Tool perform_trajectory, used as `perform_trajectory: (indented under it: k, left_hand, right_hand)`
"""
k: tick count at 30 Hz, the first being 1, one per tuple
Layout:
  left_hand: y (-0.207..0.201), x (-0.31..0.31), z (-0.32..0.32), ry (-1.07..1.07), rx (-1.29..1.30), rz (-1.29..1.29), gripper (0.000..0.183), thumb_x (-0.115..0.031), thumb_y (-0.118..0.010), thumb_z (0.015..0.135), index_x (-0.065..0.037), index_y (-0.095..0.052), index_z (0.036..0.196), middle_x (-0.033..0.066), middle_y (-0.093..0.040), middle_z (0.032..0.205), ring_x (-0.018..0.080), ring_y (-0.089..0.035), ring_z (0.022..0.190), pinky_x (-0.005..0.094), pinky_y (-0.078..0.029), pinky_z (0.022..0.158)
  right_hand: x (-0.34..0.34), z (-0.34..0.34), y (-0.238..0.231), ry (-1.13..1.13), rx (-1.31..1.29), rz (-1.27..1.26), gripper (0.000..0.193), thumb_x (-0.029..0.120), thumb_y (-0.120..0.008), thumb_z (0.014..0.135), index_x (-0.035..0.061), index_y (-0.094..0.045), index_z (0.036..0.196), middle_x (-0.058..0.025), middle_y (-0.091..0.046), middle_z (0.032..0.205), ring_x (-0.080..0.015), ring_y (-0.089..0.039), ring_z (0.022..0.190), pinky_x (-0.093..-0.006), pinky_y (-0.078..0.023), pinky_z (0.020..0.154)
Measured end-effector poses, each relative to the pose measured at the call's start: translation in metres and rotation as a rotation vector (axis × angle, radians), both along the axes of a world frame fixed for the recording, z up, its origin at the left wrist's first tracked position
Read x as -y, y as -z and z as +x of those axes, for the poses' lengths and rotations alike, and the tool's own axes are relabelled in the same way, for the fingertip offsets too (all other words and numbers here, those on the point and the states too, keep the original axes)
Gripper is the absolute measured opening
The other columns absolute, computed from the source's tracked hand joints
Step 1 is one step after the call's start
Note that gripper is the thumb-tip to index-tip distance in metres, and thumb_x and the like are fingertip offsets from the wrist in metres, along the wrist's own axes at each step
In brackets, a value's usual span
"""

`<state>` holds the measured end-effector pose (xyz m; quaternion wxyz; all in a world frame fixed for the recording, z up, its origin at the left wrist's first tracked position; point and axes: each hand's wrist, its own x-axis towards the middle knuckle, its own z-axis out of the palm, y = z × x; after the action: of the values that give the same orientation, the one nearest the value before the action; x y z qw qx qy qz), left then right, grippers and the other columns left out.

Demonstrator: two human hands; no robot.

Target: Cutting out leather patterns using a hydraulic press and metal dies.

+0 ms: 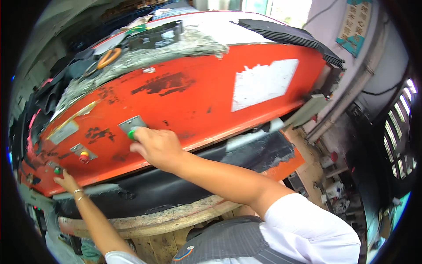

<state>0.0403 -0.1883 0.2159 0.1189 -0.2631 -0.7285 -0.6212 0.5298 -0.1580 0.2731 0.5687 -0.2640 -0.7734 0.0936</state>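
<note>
My right hand (159, 146) is at a green push button (131, 134) on a metal plate (130, 122) on the red machine front (193, 105). Its fingers are curled and drawn together against the button, with the thumb just below. Farther left, my left hand (67, 181) reaches a second green button (57, 170), its thumb and fingers apart around the lower side of it. Whether either button is pressed in cannot be seen. Between the two hands sits a red mushroom-shaped button (84, 157) with a yellow collar.
Orange-handled scissors (109, 58), dark fabric and a crumpled grey sheet (176, 46) lie on the machine top. Black ribbed material (285, 33) hangs over its right corner. Below the front runs a black-covered ledge (176, 189) with a worn wooden edge (171, 218) near my body.
</note>
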Motion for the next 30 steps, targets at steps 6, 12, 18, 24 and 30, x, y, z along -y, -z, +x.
perform_trajectory:
  k: [6,12,18,24,30]
  left_hand:
    - [0.018,0.053,-0.006,0.403,-0.093,-0.148,0.056,-0.019,-0.049,0.096,0.003,-0.034,0.145,0.018,-0.044,0.145,0.026,-0.046,0.128,0.0338,-0.032,0.108]
    - [0.057,0.124,0.247,0.902,0.115,-0.425,0.018,-0.013,-0.06,0.09,0.001,-0.067,0.098,0.0082,-0.068,0.089,0.0134,-0.062,0.076,0.0274,-0.051,0.07]
    - [0.058,0.153,0.43,1.177,-0.375,-0.546,0.017,-0.017,-0.068,0.081,-0.003,-0.07,0.091,0.0155,-0.067,0.088,0.0328,-0.063,0.087,0.0387,-0.05,0.079]
    - [0.074,0.152,0.461,1.106,-0.469,-0.57,0.016,-0.018,-0.071,0.076,-0.004,-0.07,0.083,0.0138,-0.064,0.082,0.0336,-0.059,0.081,0.0416,-0.048,0.075]
    - [0.068,0.164,0.471,1.155,-0.384,-0.798,0.021,-0.023,-0.073,0.074,-0.003,-0.069,0.072,0.0144,-0.063,0.071,0.0327,-0.061,0.07,0.0398,-0.048,0.067]
  right_hand:
    - [-0.002,0.015,0.026,-0.024,0.122,-0.119,0.026,0.027,-0.065,0.087,0.0076,-0.048,0.092,-0.0116,-0.06,0.071,-0.0344,-0.061,0.062,-0.0457,-0.046,0.052]
    - [0.081,0.126,0.108,-0.217,0.675,-0.566,0.045,0.044,-0.067,0.083,0.0056,-0.055,0.104,-0.0126,-0.062,0.099,-0.0337,-0.06,0.094,-0.0459,-0.047,0.08]
    - [0.142,0.188,0.137,-0.034,0.794,-0.521,0.051,0.035,-0.078,0.069,0.0049,-0.059,0.106,-0.0111,-0.06,0.105,-0.0302,-0.055,0.105,-0.0406,-0.046,0.088]
    - [0.151,0.197,0.135,0.116,0.8,-0.538,0.047,0.023,-0.082,0.061,0.0034,-0.062,0.098,-0.0118,-0.06,0.101,-0.0289,-0.056,0.103,-0.0395,-0.046,0.09]
    - [0.174,0.229,0.146,-0.108,0.743,-0.559,0.041,0.027,-0.079,0.066,0.0033,-0.065,0.096,-0.0135,-0.063,0.099,-0.0308,-0.058,0.101,-0.0406,-0.047,0.089]
